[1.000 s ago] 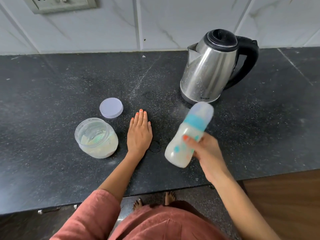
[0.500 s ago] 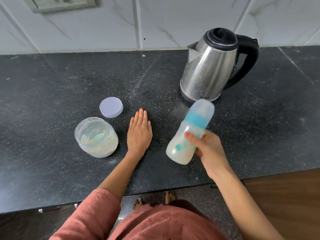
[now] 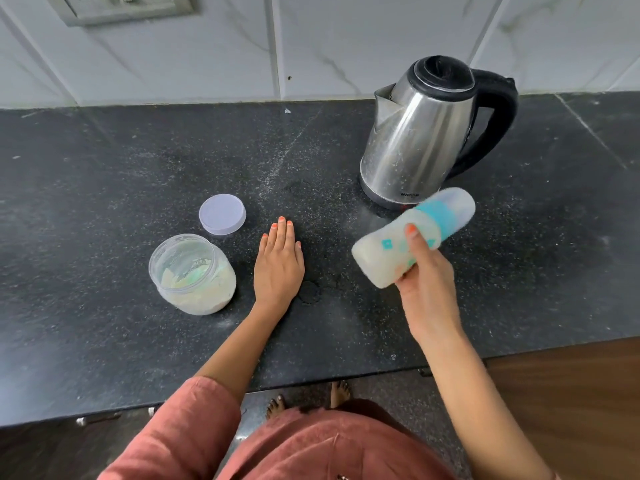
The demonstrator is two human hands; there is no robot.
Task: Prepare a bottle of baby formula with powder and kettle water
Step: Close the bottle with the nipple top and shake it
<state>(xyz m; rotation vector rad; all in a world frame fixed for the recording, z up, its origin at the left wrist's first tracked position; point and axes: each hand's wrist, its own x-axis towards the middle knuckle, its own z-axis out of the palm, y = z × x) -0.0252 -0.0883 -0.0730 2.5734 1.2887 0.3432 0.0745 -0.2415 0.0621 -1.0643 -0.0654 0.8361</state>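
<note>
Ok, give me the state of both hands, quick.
Left hand: open, flat on the counter.
Right hand: holding the bottle.

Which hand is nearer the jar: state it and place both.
Left. The left hand lies flat on the counter just right of the jar, not touching it. The right hand is farther right, holding the tilted bottle.

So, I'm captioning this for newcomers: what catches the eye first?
The milky baby bottle, tilted in the right hand over the counter, right of centre. Behind it stands the steel kettle; at left sits the open powder jar, its lid beside it, the left hand flat nearby.
</note>
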